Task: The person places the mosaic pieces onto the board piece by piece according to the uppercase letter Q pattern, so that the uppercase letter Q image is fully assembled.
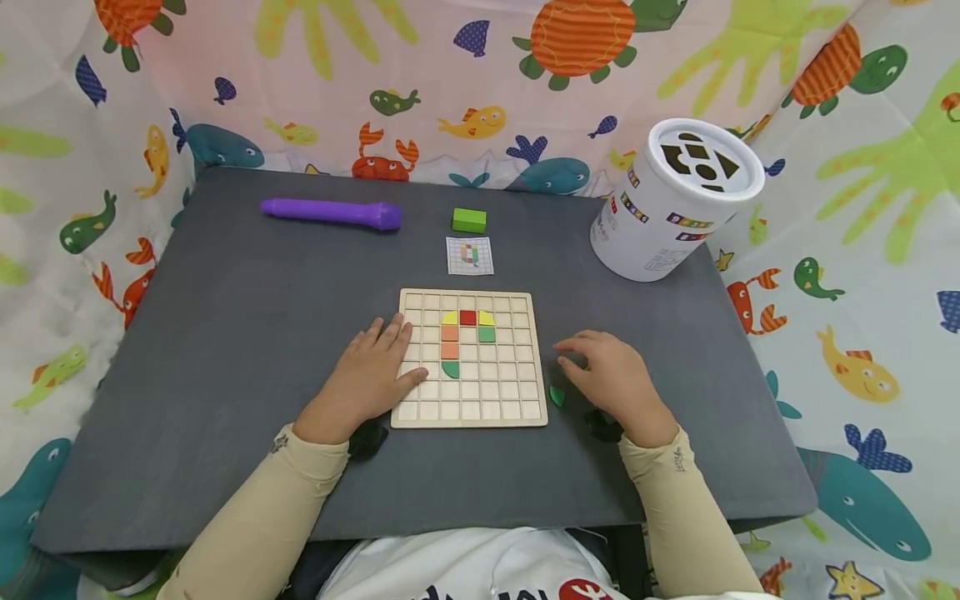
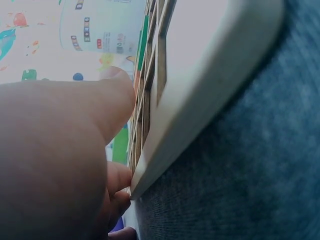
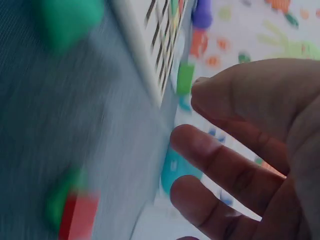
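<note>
A wooden grid board (image 1: pixel 495 392) lies on the table, with yellow, red, orange and green pieces set in its cells. My left hand (image 1: pixel 367 375) rests on the board's left edge, fingers spread; in the left wrist view the thumb (image 2: pixel 120 95) lies over the rim. To the right of the board hovers my right hand (image 1: pixel 611 375), fingers loosely bent, holding nothing. A loose green piece (image 1: pixel 557 396) lies between that hand and the board. In the right wrist view, a blurred red block (image 3: pixel 79 216) sits against a green one (image 3: pixel 60 197).
A small pattern card (image 1: pixel 470 256) lies beyond the board, with a green block (image 1: pixel 469 220) behind it. A purple stick-shaped object (image 1: pixel 330 212) is at the back left. At the back right stands a white tub (image 1: pixel 667 217) with shaped holes in its lid.
</note>
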The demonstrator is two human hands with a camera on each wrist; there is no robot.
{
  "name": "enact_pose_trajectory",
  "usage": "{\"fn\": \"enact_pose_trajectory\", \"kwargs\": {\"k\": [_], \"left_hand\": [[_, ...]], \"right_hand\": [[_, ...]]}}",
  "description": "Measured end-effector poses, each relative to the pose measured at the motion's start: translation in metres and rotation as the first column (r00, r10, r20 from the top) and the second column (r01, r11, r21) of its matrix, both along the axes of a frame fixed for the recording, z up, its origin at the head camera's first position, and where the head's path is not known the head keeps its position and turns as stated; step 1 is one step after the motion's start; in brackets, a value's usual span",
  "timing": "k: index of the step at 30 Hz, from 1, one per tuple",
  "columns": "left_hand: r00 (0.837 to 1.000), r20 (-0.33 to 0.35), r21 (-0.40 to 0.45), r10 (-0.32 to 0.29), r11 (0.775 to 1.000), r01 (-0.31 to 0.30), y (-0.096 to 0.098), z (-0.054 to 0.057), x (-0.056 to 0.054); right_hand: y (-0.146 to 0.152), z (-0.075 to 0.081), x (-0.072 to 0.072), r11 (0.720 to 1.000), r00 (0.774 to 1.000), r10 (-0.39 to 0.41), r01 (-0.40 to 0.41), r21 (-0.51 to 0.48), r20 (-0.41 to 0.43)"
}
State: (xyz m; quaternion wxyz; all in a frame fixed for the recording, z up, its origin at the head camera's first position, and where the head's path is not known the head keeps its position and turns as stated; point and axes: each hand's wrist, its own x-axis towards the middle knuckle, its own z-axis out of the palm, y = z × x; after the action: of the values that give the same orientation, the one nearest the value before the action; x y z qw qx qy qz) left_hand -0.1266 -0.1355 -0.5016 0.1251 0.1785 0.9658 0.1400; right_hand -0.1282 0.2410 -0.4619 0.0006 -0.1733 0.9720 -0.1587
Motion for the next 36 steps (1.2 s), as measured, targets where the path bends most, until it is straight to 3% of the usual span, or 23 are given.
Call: {"fn": "enact_pose_trajectory", "kwargs": {"k": [7, 13, 27, 36], "left_hand": [[1.0, 0.026, 0.0, 0.002, 1.0, -0.002, -0.002, 0.001, 0.0], [0.999, 0.039, -0.005, 0.014, 1.0, -0.014, -0.002, 0.001, 0.0], [1.0, 0.014, 0.015, -0.001, 1.0, 0.001, 0.003, 0.002, 0.001], [1.0, -0.001, 0.009, -0.001, 1.0, 0.001, 0.002, 0.005, 0.003]], "right_hand": [[0.039, 0.0, 0.009, 0.987, 0.985, -0.159, 0.159, 0.006, 0.071], [0.044, -0.007, 0.016, 0.986, 0.972, -0.167, 0.161, 0.051, 0.164], [0.045, -0.023, 0.015, 0.978, 0.976, -0.196, 0.188, 0.085, 0.098], [0.04, -0.026, 0.017, 0.981, 0.982, -0.183, 0.179, 0.079, 0.042]]}}
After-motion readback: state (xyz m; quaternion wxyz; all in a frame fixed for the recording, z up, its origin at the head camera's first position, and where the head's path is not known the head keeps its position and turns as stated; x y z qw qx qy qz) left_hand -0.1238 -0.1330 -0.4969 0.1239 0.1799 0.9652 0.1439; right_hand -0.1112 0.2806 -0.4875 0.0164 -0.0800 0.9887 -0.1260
